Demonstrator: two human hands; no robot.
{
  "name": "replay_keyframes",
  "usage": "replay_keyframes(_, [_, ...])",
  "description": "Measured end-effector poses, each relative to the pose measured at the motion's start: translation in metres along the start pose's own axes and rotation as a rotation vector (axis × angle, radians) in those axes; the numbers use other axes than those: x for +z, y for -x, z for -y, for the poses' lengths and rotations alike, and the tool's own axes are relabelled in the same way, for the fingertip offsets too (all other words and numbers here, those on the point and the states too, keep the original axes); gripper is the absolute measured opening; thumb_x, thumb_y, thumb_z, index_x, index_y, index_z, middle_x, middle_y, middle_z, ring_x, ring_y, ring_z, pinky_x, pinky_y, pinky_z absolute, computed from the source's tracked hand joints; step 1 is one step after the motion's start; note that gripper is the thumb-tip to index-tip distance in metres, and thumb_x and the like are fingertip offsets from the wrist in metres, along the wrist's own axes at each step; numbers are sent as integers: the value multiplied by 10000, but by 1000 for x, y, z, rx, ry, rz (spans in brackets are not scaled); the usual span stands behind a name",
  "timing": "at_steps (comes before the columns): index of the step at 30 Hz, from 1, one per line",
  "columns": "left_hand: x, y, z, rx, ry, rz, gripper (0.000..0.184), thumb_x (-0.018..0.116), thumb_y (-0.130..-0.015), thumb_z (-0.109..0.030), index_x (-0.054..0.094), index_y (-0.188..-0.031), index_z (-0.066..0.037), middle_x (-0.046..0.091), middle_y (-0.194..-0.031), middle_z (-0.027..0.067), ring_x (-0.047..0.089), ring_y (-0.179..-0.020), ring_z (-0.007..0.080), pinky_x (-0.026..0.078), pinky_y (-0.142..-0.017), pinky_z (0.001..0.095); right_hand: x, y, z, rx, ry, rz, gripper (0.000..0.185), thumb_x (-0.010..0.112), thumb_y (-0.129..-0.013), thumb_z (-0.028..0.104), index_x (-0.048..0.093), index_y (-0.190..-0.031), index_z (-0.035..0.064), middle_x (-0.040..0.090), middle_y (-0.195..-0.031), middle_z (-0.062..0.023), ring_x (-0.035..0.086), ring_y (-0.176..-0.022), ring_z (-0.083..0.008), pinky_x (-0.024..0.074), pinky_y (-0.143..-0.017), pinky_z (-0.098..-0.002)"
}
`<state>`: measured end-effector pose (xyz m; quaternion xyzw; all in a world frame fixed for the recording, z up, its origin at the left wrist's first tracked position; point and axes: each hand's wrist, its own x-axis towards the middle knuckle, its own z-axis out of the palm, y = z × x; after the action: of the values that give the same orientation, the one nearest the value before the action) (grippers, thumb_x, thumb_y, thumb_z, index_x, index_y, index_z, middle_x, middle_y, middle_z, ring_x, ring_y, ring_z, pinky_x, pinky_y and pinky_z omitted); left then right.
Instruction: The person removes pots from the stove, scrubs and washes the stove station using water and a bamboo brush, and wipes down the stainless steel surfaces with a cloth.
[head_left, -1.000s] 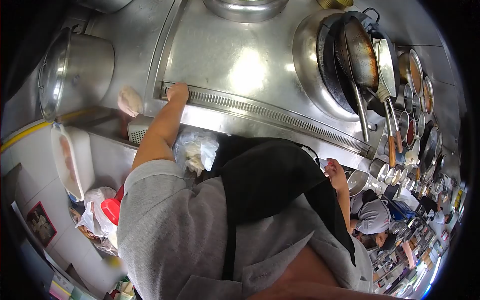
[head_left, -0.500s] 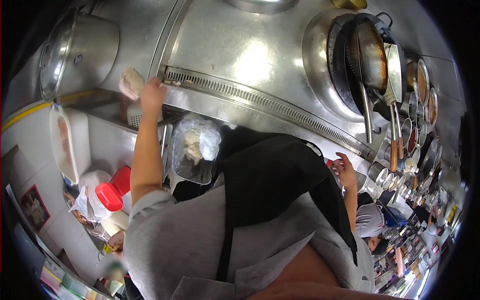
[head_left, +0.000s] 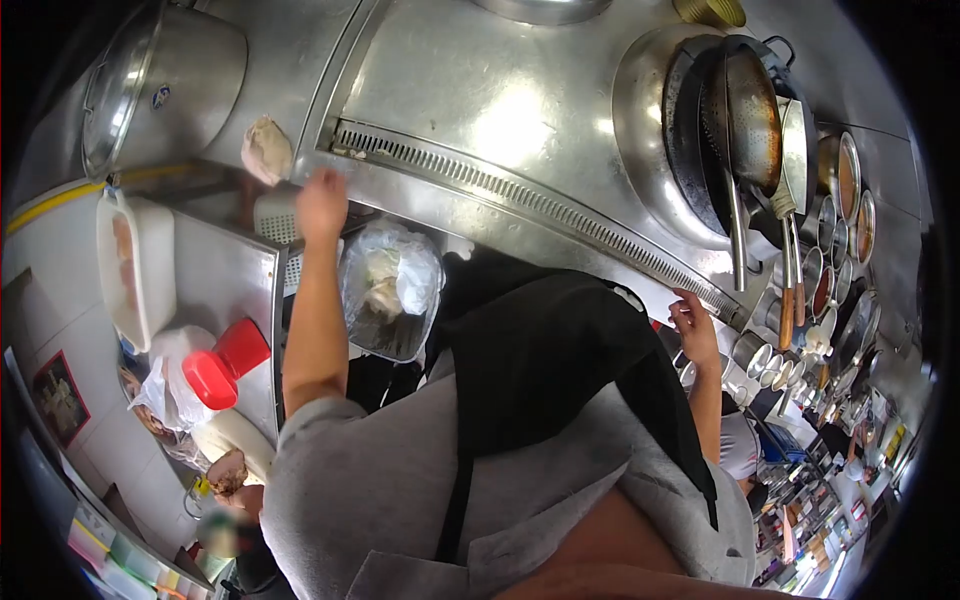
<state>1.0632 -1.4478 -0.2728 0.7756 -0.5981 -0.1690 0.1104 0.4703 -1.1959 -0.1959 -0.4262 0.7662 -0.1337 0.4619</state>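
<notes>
My left hand (head_left: 322,203) is over the front edge of the steel counter, just below the left end of its slotted drain strip (head_left: 480,185). Motion blurs its fingers, so any grip is hidden. Beside it lies a pale, crumpled lump (head_left: 267,152), perhaps a cloth. A few white scraps (head_left: 355,153) sit at the end of the strip. Close to my left forearm is a bin lined with a clear plastic bag (head_left: 410,270), with pale waste inside. My right hand (head_left: 695,325) hangs at the counter's right front edge, fingers loosely apart and holding nothing.
A large steel pot (head_left: 195,90) stands at the upper left. Below it is a white tub (head_left: 150,270), and farther down a red plastic object (head_left: 215,375). Stacked woks (head_left: 700,130) and ladles occupy the right, beside several metal bowls. Another person (head_left: 738,445) is at the lower right.
My left hand has moved away from the drain strip, down and slightly right. A small white bit now shows near the apron's top edge. My right hand stays in nearly the same place.
</notes>
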Motion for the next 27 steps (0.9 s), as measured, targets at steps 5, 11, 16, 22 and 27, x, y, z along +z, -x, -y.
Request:
replay_keyframes(5, [89, -137, -18, -32, -427, 403, 349, 567, -869, -244, 615, -1172, -77, 616, -1222, 149, 555, -1169, 380, 432, -978, 516, 4, 2, 16, -62, 43, 2, 324, 556, -915, 93, 529, -1235, 57, 618, -881, -103, 622, -773, -183, 504, -713, -304])
replay_keyframes(11, [130, -148, -40, -215, -698, 656, 404, 525, -907, -218, 573, -1291, -102, 497, -1391, 113, 456, -1284, 370, 236, -1034, 693, 7, 29, -9, 6, -85, -61, 327, 544, -946, 134, 513, -1258, 43, 622, -876, -101, 620, -749, -153, 499, -709, -295])
replay_keyframes(16, [139, -126, -55, -182, -657, 624, 425, 536, -903, -182, 539, -1313, -71, 472, -1412, 129, 465, -1277, 376, 334, -1020, 633, 22, 49, -44, 52, -126, -58, 340, 546, -943, 155, 512, -1253, 23, 620, -864, -86, 613, -759, -148, 484, -701, -281])
replay_keyframes(22, [111, -107, -90, -178, -508, 641, 419, 569, -892, -177, 549, -1280, -20, 471, -1389, 195, 504, -1238, 376, 498, -927, 431, 31, 49, -48, 51, -157, -77, 340, 548, -932, 141, 515, -1254, 38, 617, -838, -81, 610, -750, -152, 483, -678, -279])
replay_keyframes(27, [167, -125, -61, -604, -280, 281, 319, 546, -908, -165, 623, -1198, -57, 560, -1251, 231, 594, -1133, 331, 548, -851, 356, 22, 43, -37, 2, -160, -92, 325, 547, -942, 142, 517, -1250, 42, 607, -819, -76, 595, -739, -138, 477, -669, -268])
